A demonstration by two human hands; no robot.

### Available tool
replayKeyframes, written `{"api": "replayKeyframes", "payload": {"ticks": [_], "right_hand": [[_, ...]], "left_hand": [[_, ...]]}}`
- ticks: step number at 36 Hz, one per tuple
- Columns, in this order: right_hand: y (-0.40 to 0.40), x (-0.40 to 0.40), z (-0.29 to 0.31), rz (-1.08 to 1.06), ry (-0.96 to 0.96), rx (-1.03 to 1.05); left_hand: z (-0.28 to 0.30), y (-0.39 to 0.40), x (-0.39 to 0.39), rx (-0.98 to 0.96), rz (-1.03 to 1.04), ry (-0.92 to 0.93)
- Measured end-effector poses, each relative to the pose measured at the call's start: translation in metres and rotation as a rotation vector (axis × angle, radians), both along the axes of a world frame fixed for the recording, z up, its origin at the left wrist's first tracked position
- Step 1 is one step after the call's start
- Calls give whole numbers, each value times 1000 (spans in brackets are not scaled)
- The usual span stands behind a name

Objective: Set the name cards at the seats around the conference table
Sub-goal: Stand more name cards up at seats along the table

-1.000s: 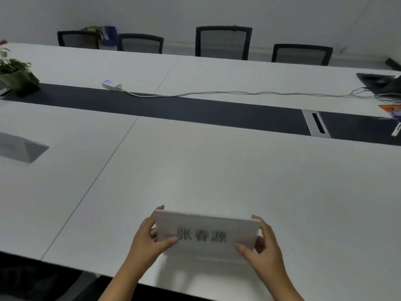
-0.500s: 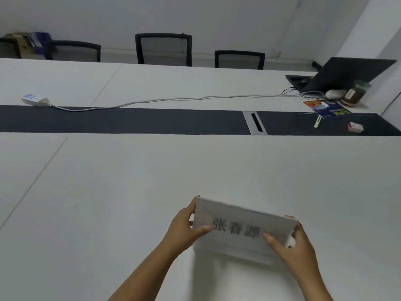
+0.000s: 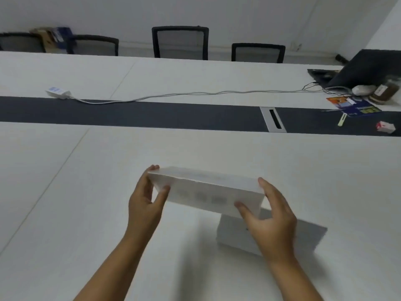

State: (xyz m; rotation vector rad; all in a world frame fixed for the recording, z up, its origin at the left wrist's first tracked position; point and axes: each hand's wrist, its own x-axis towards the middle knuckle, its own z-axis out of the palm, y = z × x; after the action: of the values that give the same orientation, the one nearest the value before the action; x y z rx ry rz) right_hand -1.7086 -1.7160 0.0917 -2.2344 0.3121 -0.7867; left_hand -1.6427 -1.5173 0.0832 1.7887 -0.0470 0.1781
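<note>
A white folded name card [image 3: 206,187] is held above the white conference table [image 3: 86,192], tilted, its printed characters blurred. My left hand [image 3: 145,205] pinches its left end and my right hand [image 3: 271,222] grips its right end. Under the right hand, a second white card-like piece [image 3: 308,235] lies on the table, partly hidden by my hand.
A dark strip with a metal cable slot [image 3: 274,119] runs across the table's middle. A white power strip [image 3: 58,93] and its cable lie beyond it. A laptop [image 3: 364,70], jar [image 3: 384,92], booklet [image 3: 353,105] and small box [image 3: 385,127] sit far right. Chairs [image 3: 180,42] line the far side.
Both hands have carried the name card forward and up, tilting it. The view has shifted, and a second white piece on the table now shows beneath the right hand.
</note>
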Motion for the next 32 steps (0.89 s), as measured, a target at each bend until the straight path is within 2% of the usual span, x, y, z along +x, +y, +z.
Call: {"api": "replayKeyframes", "payload": {"ticks": [3,6,9,13,16,21,25,32], "right_hand": [[48,28,-17,136,-9,-1],[93,54,-46,205,77,115],[124,68,-81,205,237,242],[137,68,-108,191,410,462],[130,75,-114,146,430,552],[123,86,-124,127,444,536],[127,81,-136,35,441,522],[130,94,-143,-51,413,512]], "left_hand": [[-7,43,13,-54,152,37],[-27,82,27,-62,242,137],[-56,113,40,-21,263,268],[-82,124,54,29,192,401],[-92,119,68,109,110,381],[-100,114,81,199,69,323],[-110,116,78,172,180,332],[-110,107,81,48,246,279]]}}
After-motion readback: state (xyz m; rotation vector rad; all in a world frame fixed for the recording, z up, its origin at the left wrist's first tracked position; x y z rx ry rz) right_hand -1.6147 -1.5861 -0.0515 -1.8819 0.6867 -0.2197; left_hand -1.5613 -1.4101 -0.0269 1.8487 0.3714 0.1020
